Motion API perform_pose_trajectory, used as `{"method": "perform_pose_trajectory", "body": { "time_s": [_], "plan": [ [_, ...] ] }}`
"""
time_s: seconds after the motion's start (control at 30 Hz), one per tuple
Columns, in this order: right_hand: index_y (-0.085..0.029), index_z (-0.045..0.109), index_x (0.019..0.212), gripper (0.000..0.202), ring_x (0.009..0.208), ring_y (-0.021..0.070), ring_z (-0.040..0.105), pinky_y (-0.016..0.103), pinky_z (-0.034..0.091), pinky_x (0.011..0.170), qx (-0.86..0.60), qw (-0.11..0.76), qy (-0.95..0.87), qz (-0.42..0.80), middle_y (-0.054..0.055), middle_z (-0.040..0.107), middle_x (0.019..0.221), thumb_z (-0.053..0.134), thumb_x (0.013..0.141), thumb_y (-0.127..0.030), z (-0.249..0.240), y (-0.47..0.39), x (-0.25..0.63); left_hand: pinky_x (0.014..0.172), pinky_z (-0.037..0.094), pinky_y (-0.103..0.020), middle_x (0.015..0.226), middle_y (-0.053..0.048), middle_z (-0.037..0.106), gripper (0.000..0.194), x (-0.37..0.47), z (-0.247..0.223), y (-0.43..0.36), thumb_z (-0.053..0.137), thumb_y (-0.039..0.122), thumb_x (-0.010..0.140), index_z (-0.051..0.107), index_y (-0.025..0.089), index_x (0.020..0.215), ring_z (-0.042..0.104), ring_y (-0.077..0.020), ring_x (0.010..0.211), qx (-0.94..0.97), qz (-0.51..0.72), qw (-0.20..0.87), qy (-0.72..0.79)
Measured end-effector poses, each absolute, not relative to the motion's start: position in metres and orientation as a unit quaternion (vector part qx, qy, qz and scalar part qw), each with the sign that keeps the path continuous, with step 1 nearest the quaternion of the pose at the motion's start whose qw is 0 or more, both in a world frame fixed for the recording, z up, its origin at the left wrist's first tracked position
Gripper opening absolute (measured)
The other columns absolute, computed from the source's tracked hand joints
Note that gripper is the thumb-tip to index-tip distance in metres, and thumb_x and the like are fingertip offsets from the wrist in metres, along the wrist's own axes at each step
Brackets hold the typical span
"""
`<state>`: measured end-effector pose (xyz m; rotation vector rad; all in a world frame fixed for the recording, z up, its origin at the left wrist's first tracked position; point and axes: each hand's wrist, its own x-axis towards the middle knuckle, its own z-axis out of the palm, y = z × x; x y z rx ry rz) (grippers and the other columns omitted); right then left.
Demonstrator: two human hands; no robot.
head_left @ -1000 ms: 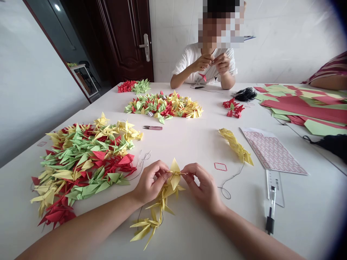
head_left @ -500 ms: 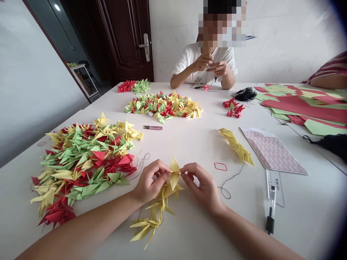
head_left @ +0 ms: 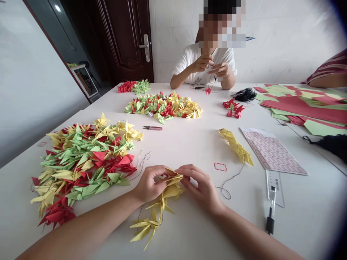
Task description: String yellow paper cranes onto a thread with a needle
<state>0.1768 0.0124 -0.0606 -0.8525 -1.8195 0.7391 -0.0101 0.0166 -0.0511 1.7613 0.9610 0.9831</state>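
A yellow folded paper crane (head_left: 175, 177) is between my two hands over the front of the table. My left hand (head_left: 150, 185) is closed around its left part, thumb and fingers pinching the folds. At the crane's right end, the fingertips of my right hand (head_left: 202, 187) pinch the paper. More yellow cranes (head_left: 148, 227) trail on a dark thread below my left hand. To the right lies a row of nested yellow folded cranes (head_left: 235, 146) with a thread running from it. A large heap of red, green and yellow cranes (head_left: 84, 155) spreads out at my left.
Thread snips (head_left: 153, 128) and a needle with thread (head_left: 141, 159) lie beyond my left hand. Right are a sticker sheet (head_left: 273, 150), ruler (head_left: 280, 191), pen (head_left: 270, 218) and coloured paper (head_left: 311, 108). Opposite, a person (head_left: 203, 65) handles thread; a mixed crane pile (head_left: 162, 106) lies between us.
The crane in my hands has gone from standing upright with wings spread to tilted and flattened, my left fingers now wrapped further over it. The co-worker's small red piece has been lifted slightly.
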Motion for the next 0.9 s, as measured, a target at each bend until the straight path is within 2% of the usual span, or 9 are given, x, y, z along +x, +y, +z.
{"method": "perform_pose_trajectory", "body": {
  "time_s": [0.1,0.23,0.33,0.4,0.53,0.77,0.9],
  "plan": [
    [-0.025,0.068,0.097,0.022,0.075,0.0152,0.062,0.029,0.054,0.064,-0.348,0.496,-0.743,0.283,0.006,0.066,0.087,0.048,0.090,-0.018,-0.061,0.013,0.177,0.086,0.048,-0.036,0.097,-0.006,0.071,0.033,-0.013,-0.049,0.016,0.049,0.009,0.072,0.070,0.019,0.096,0.064,-0.0223,0.094,0.732,0.389,0.422,0.367],
    [-0.023,0.067,0.092,0.012,0.061,0.0130,0.058,0.027,0.052,0.057,-0.408,0.493,-0.720,0.269,0.003,0.067,0.078,0.055,0.087,-0.025,-0.061,0.011,0.176,0.089,0.046,-0.038,0.100,-0.007,0.067,0.030,-0.017,-0.051,0.017,0.050,0.022,0.076,0.063,0.017,0.102,0.060,-0.0234,0.096,0.713,0.422,0.413,0.378],
    [-0.023,0.066,0.084,0.007,0.057,0.0128,0.056,0.026,0.051,0.055,-0.449,0.484,-0.701,0.269,0.001,0.067,0.071,0.062,0.083,-0.028,-0.062,0.009,0.176,0.093,0.044,-0.038,0.105,-0.008,0.064,0.041,-0.018,-0.053,0.017,0.057,0.031,0.075,0.057,0.018,0.114,0.057,-0.0234,0.101,0.708,0.438,0.404,0.380],
    [-0.023,0.068,0.081,0.007,0.057,0.0129,0.057,0.026,0.051,0.055,-0.443,0.480,-0.703,0.281,0.002,0.069,0.073,0.062,0.082,-0.027,-0.062,0.009,0.176,0.092,0.045,-0.036,0.103,-0.007,0.065,0.038,-0.016,-0.053,0.017,0.063,0.032,0.074,0.060,0.019,0.109,0.059,-0.0225,0.099,0.714,0.432,0.407,0.370],
    [-0.022,0.070,0.081,0.012,0.061,0.0140,0.059,0.026,0.049,0.056,-0.443,0.465,-0.697,0.319,0.003,0.071,0.077,0.059,0.084,-0.025,-0.061,0.010,0.176,0.081,0.050,-0.030,0.087,-0.006,0.070,0.014,-0.010,-0.050,0.017,0.061,0.029,0.083,0.067,0.017,0.088,0.064,-0.0178,0.084,0.718,0.428,0.394,0.383],
    [-0.020,0.067,0.075,0.020,0.060,0.0143,0.057,0.026,0.045,0.054,-0.475,0.415,-0.679,0.375,0.002,0.067,0.068,0.054,0.086,-0.033,-0.057,0.011,0.177,0.075,0.052,-0.027,0.083,-0.005,0.073,0.014,-0.008,-0.050,0.016,0.059,0.026,0.086,0.068,0.017,0.083,0.067,-0.0161,0.079,0.710,0.441,0.389,0.389],
    [-0.020,0.062,0.076,0.023,0.060,0.0136,0.055,0.025,0.045,0.055,-0.482,0.452,-0.650,0.374,0.003,0.064,0.069,0.052,0.086,-0.038,-0.060,0.012,0.177,0.073,0.052,-0.025,0.080,-0.004,0.072,0.014,-0.009,-0.051,0.016,0.061,0.027,0.085,0.068,0.016,0.081,0.066,-0.0154,0.077,0.700,0.443,0.379,0.412]
  ]
}}
